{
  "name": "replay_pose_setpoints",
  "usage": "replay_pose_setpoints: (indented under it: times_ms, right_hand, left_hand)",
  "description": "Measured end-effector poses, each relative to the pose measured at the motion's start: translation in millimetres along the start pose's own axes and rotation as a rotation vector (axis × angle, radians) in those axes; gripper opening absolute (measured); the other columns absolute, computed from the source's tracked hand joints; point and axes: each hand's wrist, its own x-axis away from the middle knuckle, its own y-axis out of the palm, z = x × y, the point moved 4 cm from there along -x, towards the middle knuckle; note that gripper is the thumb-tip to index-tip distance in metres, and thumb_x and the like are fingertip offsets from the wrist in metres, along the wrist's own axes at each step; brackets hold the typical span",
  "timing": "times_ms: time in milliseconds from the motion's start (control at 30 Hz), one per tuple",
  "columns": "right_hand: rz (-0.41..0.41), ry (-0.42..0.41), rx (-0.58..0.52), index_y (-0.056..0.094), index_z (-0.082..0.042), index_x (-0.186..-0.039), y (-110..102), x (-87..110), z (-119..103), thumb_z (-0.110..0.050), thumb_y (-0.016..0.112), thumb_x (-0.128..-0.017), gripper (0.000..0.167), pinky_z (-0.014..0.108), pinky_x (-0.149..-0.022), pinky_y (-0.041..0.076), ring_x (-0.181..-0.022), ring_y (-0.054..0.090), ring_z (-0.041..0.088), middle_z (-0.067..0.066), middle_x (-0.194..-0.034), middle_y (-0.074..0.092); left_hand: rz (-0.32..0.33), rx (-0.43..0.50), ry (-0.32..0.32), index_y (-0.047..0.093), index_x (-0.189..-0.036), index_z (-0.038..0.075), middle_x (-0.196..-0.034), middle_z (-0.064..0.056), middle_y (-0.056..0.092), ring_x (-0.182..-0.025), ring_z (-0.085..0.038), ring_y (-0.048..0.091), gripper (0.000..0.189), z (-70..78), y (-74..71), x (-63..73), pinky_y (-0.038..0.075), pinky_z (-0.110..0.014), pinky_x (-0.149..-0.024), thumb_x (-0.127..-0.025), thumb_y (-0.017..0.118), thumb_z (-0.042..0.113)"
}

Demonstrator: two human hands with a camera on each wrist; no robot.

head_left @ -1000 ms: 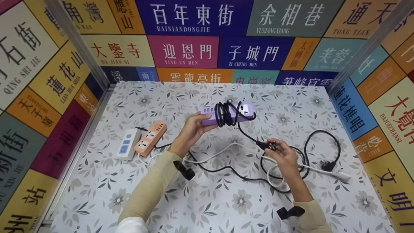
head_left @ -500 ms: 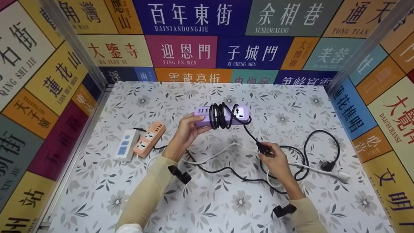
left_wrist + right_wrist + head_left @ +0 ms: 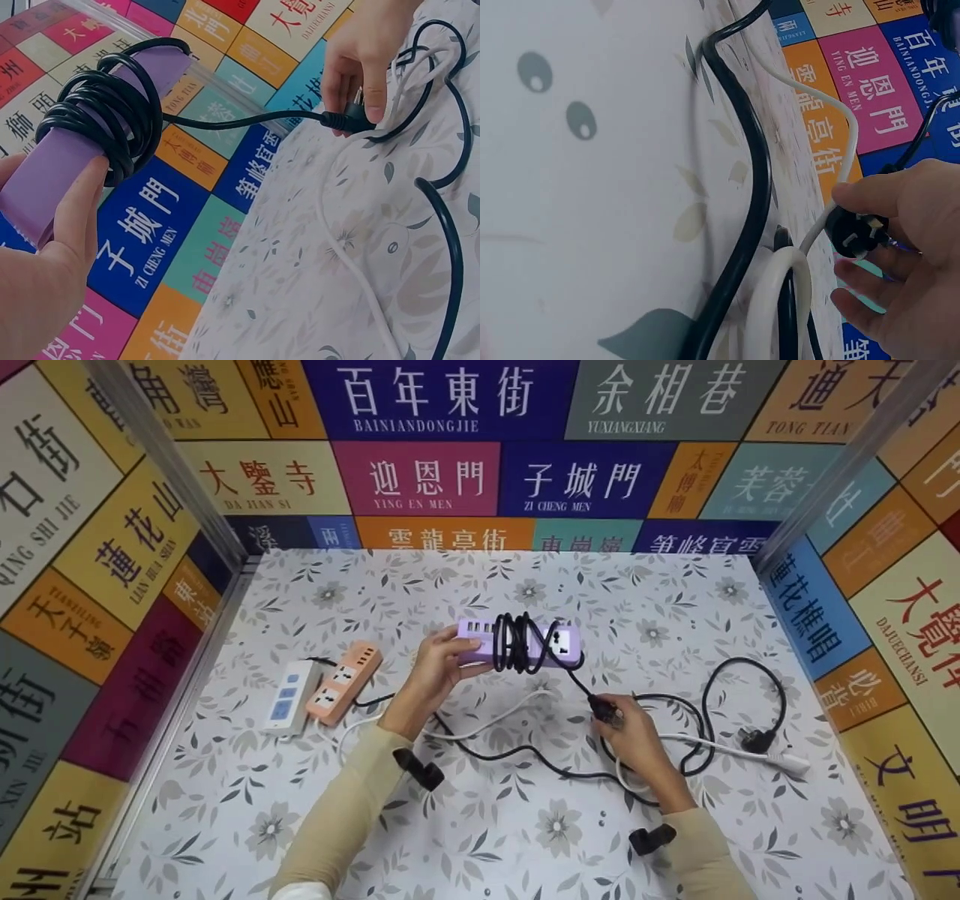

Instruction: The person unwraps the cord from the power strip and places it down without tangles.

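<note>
A purple power strip (image 3: 480, 649) is held up over the table by my left hand (image 3: 441, 664), which grips its left end. Several turns of black cord (image 3: 516, 643) are wound round the strip's middle. From its right end the cord runs to a black plug (image 3: 604, 710), pinched between the thumb and fingers of my right hand (image 3: 634, 735). In the left wrist view the cord stretches fairly straight between strip and plug (image 3: 351, 120). The plug's metal pins show in the right wrist view, below my thumb (image 3: 874, 193).
An orange power strip (image 3: 343, 682) and a white power strip (image 3: 292, 697) lie side by side on the flowered table at left. Their black and white cords cross the table, looping under my right hand. A black plug (image 3: 756, 740) and a white plug (image 3: 789, 765) lie at right. Printed panels wall the sides.
My right hand has moved left and slightly down with the plug. The purple power strip shifted left, then came down a little in my left hand. The strips on the table stay put.
</note>
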Motion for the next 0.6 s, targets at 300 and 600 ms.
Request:
replay_pose_setpoints:
  times_ms: [300,600]
  right_hand:
    - [-0.029,-0.014,0.035,0.066,0.0,-0.124,1,-1.9,-6,-0.004,0.082,-0.078,0.049,0.05,-0.095,0.049,-0.107,0.062,0.036,0.022,-0.118,0.065]
    - [-0.102,-0.062,0.006,0.07,-0.001,-0.119,11,-6.9,-17,-0.01,0.075,-0.088,0.033,0.054,-0.1,0.05,-0.114,0.062,0.039,0.019,-0.12,0.068]
  left_hand:
    - [-0.034,0.007,-0.014,0.052,-0.131,-0.011,-0.099,-0.012,0.072,-0.086,-0.025,0.074,0.042,-5.5,2.3,-0.5,0.063,-0.043,-0.083,-0.089,0.053,-0.006]
    - [-0.037,-0.022,-0.034,0.049,-0.137,-0.01,-0.1,-0.011,0.072,-0.086,-0.024,0.074,0.048,-8.9,3.1,0.9,0.062,-0.045,-0.086,-0.089,0.055,-0.004]
